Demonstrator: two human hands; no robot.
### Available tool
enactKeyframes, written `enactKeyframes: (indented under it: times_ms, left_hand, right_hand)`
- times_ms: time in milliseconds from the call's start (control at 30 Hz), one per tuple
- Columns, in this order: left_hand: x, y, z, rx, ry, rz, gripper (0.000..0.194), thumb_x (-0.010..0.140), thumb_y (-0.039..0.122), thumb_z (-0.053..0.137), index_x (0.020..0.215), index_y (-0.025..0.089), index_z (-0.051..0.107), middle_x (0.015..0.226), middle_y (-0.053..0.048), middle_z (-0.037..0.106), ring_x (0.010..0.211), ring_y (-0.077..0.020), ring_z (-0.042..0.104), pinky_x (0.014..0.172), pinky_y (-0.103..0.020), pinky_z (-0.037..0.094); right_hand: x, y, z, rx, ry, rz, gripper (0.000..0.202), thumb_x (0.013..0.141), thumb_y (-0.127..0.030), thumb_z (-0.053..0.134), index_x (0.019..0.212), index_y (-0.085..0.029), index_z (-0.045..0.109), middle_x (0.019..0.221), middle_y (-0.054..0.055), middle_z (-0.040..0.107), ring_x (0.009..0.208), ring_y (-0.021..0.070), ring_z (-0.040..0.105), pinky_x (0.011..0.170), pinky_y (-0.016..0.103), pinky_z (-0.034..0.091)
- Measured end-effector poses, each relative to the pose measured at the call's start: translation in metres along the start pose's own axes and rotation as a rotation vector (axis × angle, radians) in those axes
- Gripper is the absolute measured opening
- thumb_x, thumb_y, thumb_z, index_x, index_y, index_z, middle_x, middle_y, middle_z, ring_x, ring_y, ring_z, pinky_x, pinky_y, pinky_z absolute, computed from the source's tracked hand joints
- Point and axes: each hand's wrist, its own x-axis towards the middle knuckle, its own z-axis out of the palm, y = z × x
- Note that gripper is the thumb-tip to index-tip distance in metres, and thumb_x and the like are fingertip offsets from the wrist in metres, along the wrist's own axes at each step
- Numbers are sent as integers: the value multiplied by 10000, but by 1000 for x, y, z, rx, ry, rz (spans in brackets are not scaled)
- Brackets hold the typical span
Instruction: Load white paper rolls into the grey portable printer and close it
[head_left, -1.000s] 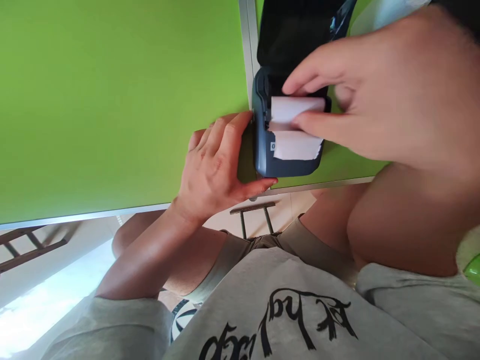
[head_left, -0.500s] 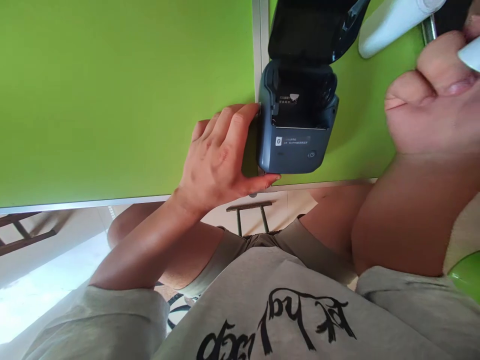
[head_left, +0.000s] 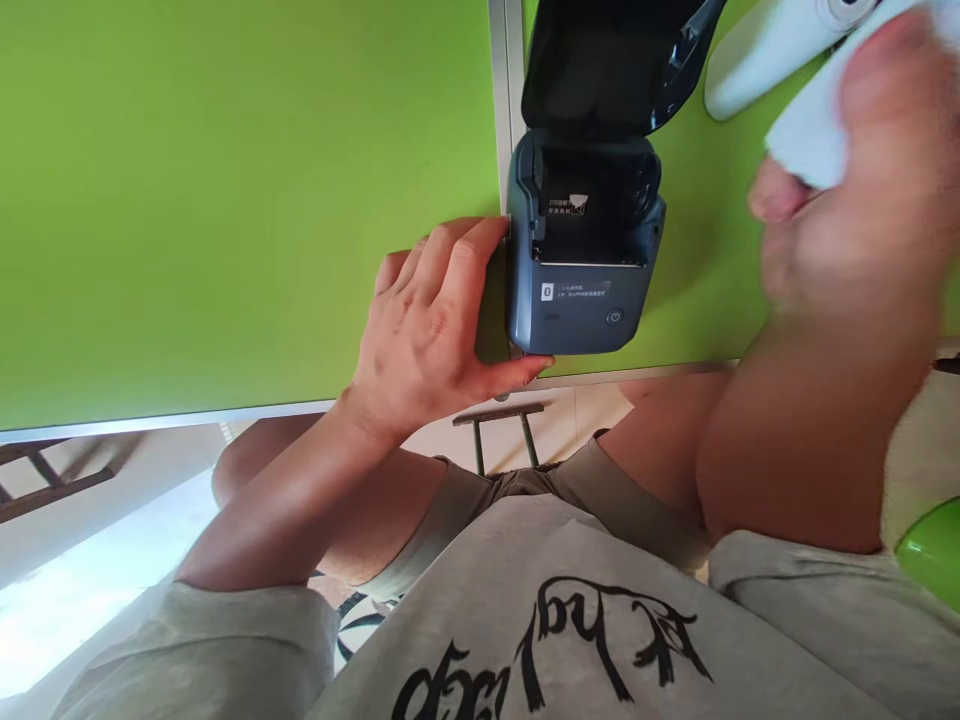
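Since a second ago, has moved the right hand (head_left: pixel 862 230) off to the right from over the printer (head_left: pixel 577 240); since half a second ago, brings a white roll (head_left: pixel 806 130) further into view, clasped in curled, blurred fingers. Keeps the left hand (head_left: pixel 424 335) spread wide, fingertips at the printer's left side, thumb along its near end. With the printer near the table's front edge, partly over the metal seam (head_left: pixel 506 120); to the left, a broad stretch of green table (head_left: pixel 247 200); to the right, a narrower one before the right forearm. Of dark blue-grey, rounded casing, with a glossy black lid (head_left: pixel 592 65) tipped back; near that, a smooth white tube (head_left: pixel 765 60). On the front, a Bluetooth mark (head_left: pixel 547 291), small Chinese print and a power button (head_left: pixel 615 317); inside, a small label (head_left: pixel 568 206), too fine to read surely.
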Motion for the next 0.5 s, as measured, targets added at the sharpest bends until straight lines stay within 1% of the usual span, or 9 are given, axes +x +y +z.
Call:
enactKeyframes:
  times_ms: [33, 100, 167, 200, 267, 300, 400, 467, 500]
  left_hand:
    - [0, 0, 0, 6, 3, 7, 994, 863, 953, 373, 1497, 187, 402, 1433, -215, 619, 1320, -382, 618, 1039, -485, 478]
    - [-1, -1, 1, 20, 7, 21, 985, 871, 941, 391, 1502, 184, 390, 1435, -219, 618, 1317, -388, 620, 1027, -480, 481]
    - [-1, -3, 2, 30, 10, 27, 965, 882, 926, 411, 1508, 192, 381, 1437, -216, 617, 1315, -390, 621, 1024, -474, 479]
    - [-2, -3, 2, 29, 12, 30, 961, 883, 921, 423, 1512, 195, 378, 1439, -215, 615, 1316, -393, 620, 1026, -472, 477]
    - [-2, -4, 3, 21, 15, 34, 969, 877, 916, 450, 1524, 199, 369, 1446, -215, 608, 1322, -401, 614, 1033, -471, 471]
    - [-3, -4, 3, 17, 15, 33, 975, 873, 914, 463, 1530, 200, 364, 1451, -214, 603, 1326, -404, 609, 1037, -471, 468]
    - [-3, -5, 4, 20, 23, 34, 972, 874, 904, 486, 1532, 200, 358, 1450, -212, 599, 1325, -398, 608, 1032, -462, 470]
    - [-3, -4, 3, 38, 37, 42, 951, 886, 895, 479, 1517, 192, 368, 1430, -211, 610, 1306, -385, 623, 1014, -451, 476]
    - [-3, -4, 3, 46, 43, 47, 941, 893, 891, 472, 1509, 187, 374, 1420, -211, 616, 1295, -379, 630, 1004, -446, 479]
  right_hand:
    - [-4, 1, 10, -73, -74, -27, 316, 830, -459, 821, 962, -246, 628, 886, -109, 661, 602, -12, 538, 452, 189, 396]
    - [-9, 2, 20, -164, -149, -64, 377, 809, -501, 827, 793, -194, 609, 746, -109, 587, 573, -20, 500, 488, 209, 413]
    - [-10, 3, 20, -251, -197, -62, 513, 817, -569, 788, 665, -153, 529, 652, -93, 472, 582, -12, 487, 539, 242, 414]
    - [-10, 4, 18, -295, -207, -79, 551, 827, -602, 761, 649, -149, 502, 640, -84, 427, 602, -2, 489, 567, 262, 407]
    - [-7, 3, 16, -402, -227, -182, 533, 871, -652, 683, 715, -166, 529, 677, -72, 405, 670, 22, 498, 628, 300, 406]
    - [-5, 2, 15, -449, -228, -248, 496, 902, -650, 646, 774, -179, 555, 713, -66, 411, 712, 33, 499, 663, 315, 412]
    - [-3, -4, 18, -534, -187, -387, 349, 977, -559, 599, 947, -212, 571, 786, -53, 401, 779, 42, 463, 732, 312, 417]
    - [-4, -8, 19, -522, -181, -410, 294, 990, -530, 594, 1012, -239, 565, 788, -53, 379, 729, 27, 430, 677, 273, 386]
    - [-4, -8, 19, -510, -197, -412, 277, 988, -527, 599, 1042, -257, 571, 792, -56, 397, 699, 21, 425, 637, 257, 364]
